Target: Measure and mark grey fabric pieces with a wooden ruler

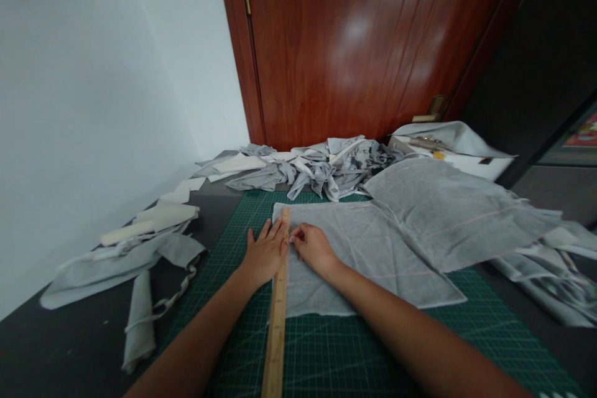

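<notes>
My left hand (265, 256) lies flat with its fingers spread, pressing on a long wooden ruler (275, 326). The ruler runs along the left side of a grey cloth piece (359, 242), lengthwise away from me. Just right of the ruler's edge, my right hand (316, 250) is closed in a pinch at the cloth. Whatever is between its fingertips is too small to make out. Faint pinkish lines cross the cloth. Beneath it is a green cutting mat (326, 354) with a printed grid.
Another grey cloth piece (457, 205) overlaps on the right. Crumpled grey scraps (321, 174) are heaped at the back, near a brown door (336, 43). Cloth and pale strips (158, 249) lie on the left. A white box (480, 165) stands at the back right.
</notes>
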Action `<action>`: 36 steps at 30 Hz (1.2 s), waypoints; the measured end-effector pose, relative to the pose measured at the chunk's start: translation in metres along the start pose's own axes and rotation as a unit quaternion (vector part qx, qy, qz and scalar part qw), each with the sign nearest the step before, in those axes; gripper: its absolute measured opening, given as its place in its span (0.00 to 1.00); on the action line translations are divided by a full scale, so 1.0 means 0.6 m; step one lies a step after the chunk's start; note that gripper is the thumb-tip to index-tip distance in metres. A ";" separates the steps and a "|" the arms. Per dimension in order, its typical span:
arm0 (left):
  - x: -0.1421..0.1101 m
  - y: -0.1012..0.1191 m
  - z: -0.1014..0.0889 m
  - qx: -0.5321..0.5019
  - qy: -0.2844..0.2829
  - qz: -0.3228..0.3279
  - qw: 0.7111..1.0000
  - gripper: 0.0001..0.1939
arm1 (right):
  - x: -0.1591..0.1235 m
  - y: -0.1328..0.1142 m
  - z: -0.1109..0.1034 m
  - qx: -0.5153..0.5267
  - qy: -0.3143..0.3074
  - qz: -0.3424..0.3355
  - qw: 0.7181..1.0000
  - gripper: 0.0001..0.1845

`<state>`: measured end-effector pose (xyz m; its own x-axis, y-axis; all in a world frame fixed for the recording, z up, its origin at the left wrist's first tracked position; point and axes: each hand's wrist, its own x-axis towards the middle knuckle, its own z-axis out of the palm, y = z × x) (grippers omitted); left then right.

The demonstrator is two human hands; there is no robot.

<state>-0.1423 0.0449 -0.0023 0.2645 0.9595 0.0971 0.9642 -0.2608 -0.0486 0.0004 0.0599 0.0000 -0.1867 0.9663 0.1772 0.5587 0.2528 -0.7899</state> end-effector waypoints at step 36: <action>-0.001 0.000 -0.001 0.001 0.000 0.001 1.000 0.27 | -0.010 0.003 -0.005 0.089 -0.052 0.029 0.994 0.09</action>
<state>-0.1427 0.0445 -0.0019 0.2671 0.9587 0.0977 0.9634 -0.2631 -0.0512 0.0050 0.0546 -0.0008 -0.2470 0.9662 0.0742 0.4203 0.1758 -0.8902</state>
